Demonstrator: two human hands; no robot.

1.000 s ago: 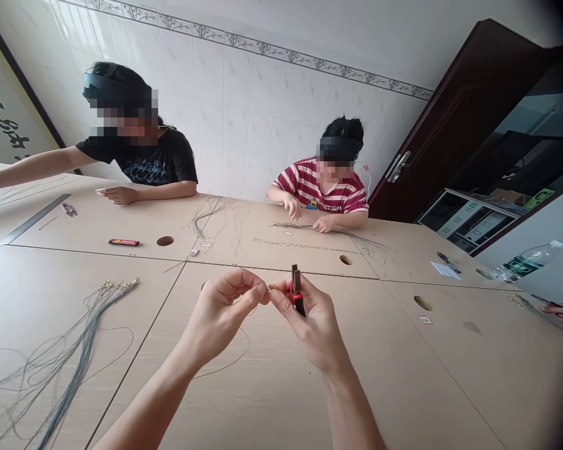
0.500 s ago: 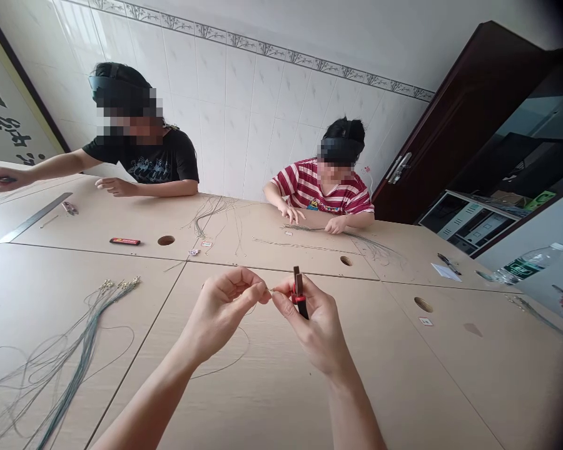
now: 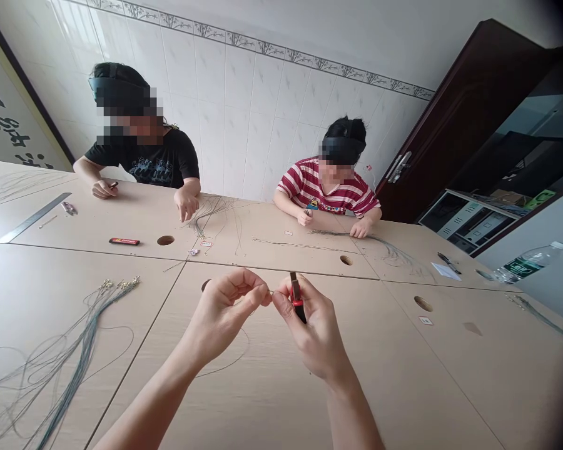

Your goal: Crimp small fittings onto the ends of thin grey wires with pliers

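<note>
At twelve o'clock, above the worktop [image 3: 272, 400], the left hand's [image 3: 223, 312] grip still pinches a thin cord [image 3: 271, 292]; the right hand [image 3: 314, 331] keeps its grip on pliers [image 3: 298, 306], now tipped slightly left.

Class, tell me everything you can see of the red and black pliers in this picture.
The pliers have dark, metal-looking jaws, bright red below them, and a black part of the grip lower down. They are held above the table in the right hand, jaws pointing up and away. The fingers and palm hide most of the handles. The jaws seem to touch nothing; how far they are open cannot be told.
</note>
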